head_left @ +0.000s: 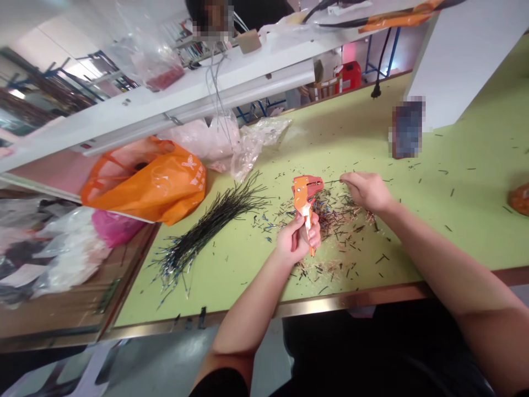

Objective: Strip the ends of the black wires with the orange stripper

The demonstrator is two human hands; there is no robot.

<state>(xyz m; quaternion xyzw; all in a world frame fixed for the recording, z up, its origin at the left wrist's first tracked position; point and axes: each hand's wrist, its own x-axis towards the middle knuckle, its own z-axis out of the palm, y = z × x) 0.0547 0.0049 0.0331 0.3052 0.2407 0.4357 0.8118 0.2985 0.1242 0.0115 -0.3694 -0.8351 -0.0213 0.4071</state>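
In the middle of the head view my left hand is closed around the handles of an orange and red wire stripper, held upright with its jaws facing right. My right hand pinches a thin black wire, whose far end reaches the stripper's jaws. Whether the jaws bite on it I cannot tell. Below and between the hands lies a heap of wire scraps, black bits mixed with coppery strands. To the left rests a long bundle of black wires, some with blue ends.
An orange plastic bag and clear plastic bags lie at the table's back left. A white shelf runs behind. A white panel stands back right beside a blurred dark object. Scraps dot the green tabletop. Someone's head shows beyond.
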